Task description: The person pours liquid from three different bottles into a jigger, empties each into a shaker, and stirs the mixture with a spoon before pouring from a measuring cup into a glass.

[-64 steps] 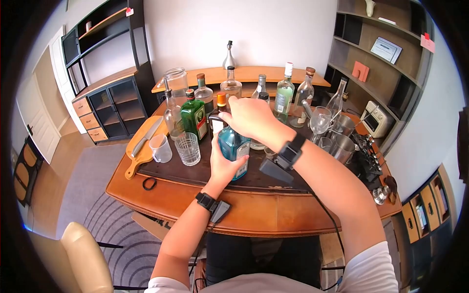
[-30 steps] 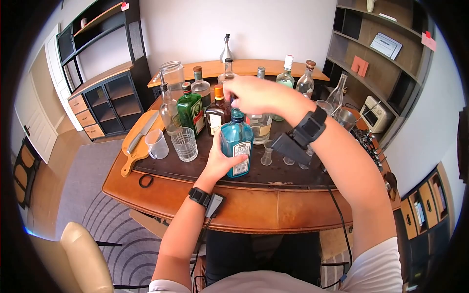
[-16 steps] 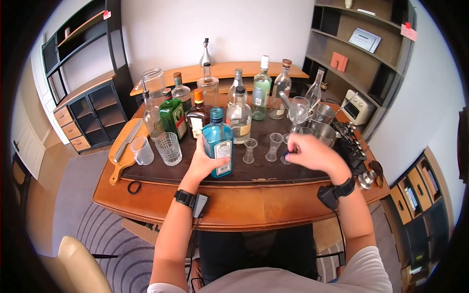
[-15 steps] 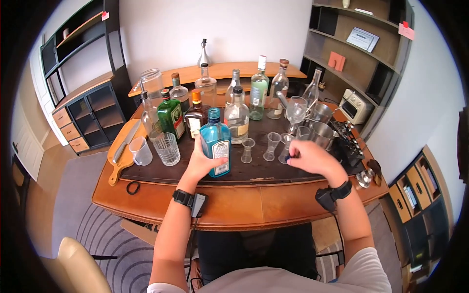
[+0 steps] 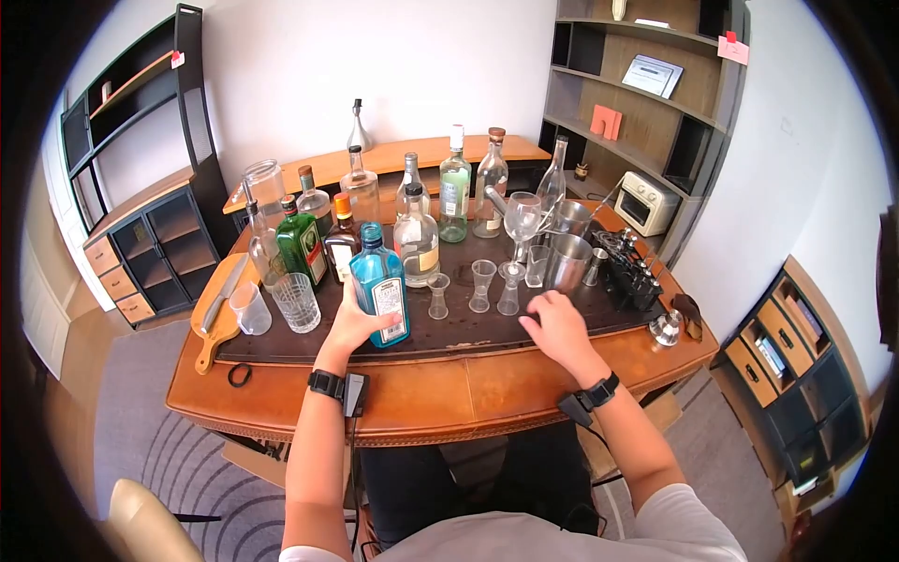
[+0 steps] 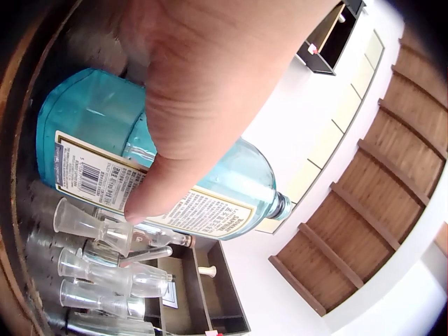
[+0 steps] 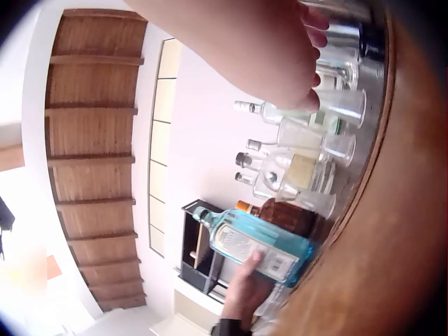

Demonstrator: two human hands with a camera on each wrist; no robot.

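In the head view the left hand [image 5: 348,323] grips the lower part of a blue glass bottle [image 5: 376,290], thumb across its label. The bottle stands upright on the dark table mat, its threaded neck uncapped. The left wrist view shows the thumb [image 6: 168,178] over the back label of the blue bottle [image 6: 98,112]. Just right of three small clear jiggers [image 5: 508,290], the right hand [image 5: 562,332] is held low over the mat, fingers loosely bent, thumb apart. A small dark blue object [image 7: 373,43] lies beyond its fingers in the right wrist view; its shape is blurred.
Behind the blue bottle stand a green bottle [image 5: 300,245], a brown bottle [image 5: 343,245] and several clear ones. At left are a tumbler [image 5: 297,304], a plastic cup [image 5: 251,311] and a knife [image 5: 223,295] on a board [image 5: 208,348]. Metal shakers [image 5: 567,264] stand beyond the right hand.
The right hand came down from the bottle's neck to the right side with a dark cap. Its fingers have since loosened, and no cap shows in them. The head view has shifted right.
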